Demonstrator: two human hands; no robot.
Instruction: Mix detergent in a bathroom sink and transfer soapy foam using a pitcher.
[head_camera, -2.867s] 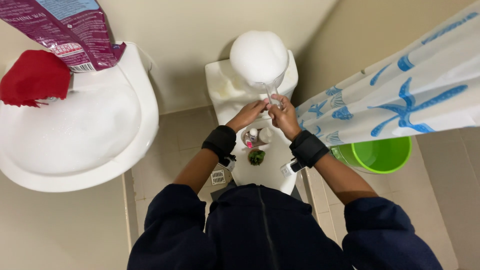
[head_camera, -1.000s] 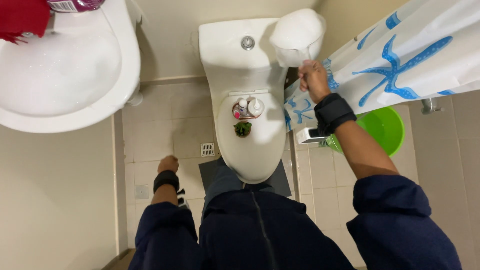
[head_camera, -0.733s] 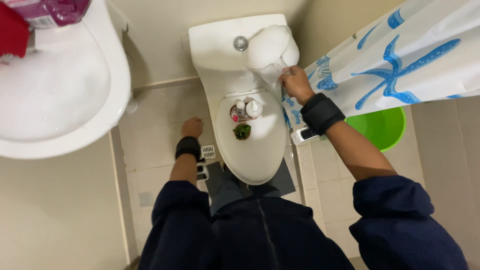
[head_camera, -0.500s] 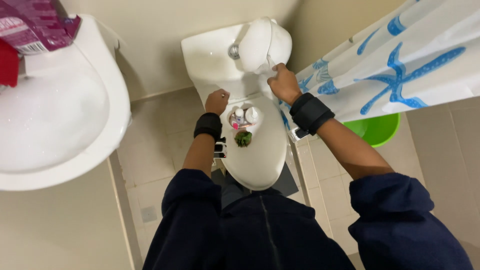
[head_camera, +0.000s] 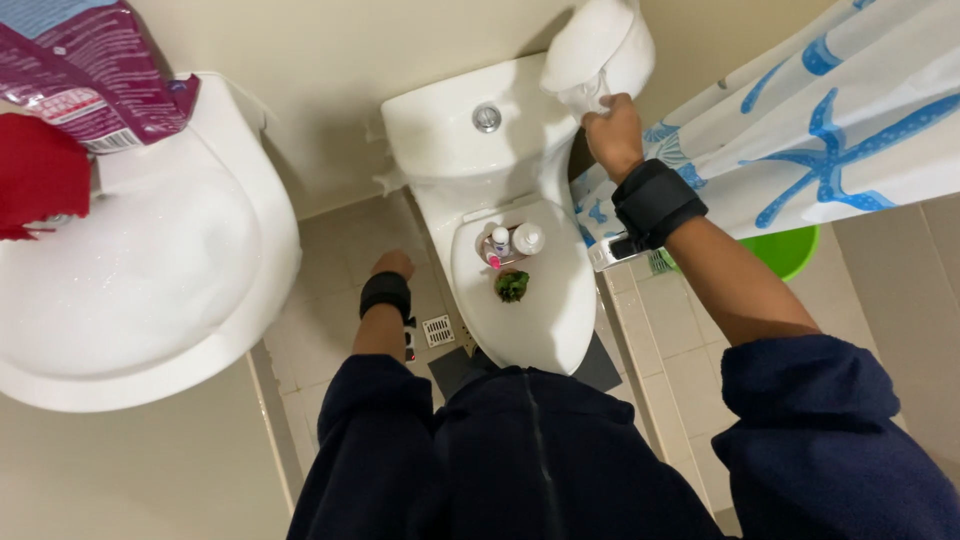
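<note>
Soft, even indoor light, bright on the white toilet (head_camera: 520, 300). Faint shadows behind the tank. Wide-angle bending at the edges; focus sharp.

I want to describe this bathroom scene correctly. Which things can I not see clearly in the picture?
Head view only:
- White sack: top cut by the frame edge; contents hidden.
- Right hand fingers: curled into the sack's neck, grip unclear.
- Left hand: seen from behind, fingers hidden.
- Small bottles on the toilet lid: too small to identify.
- Green bucket: mostly behind the shower curtain.
</note>
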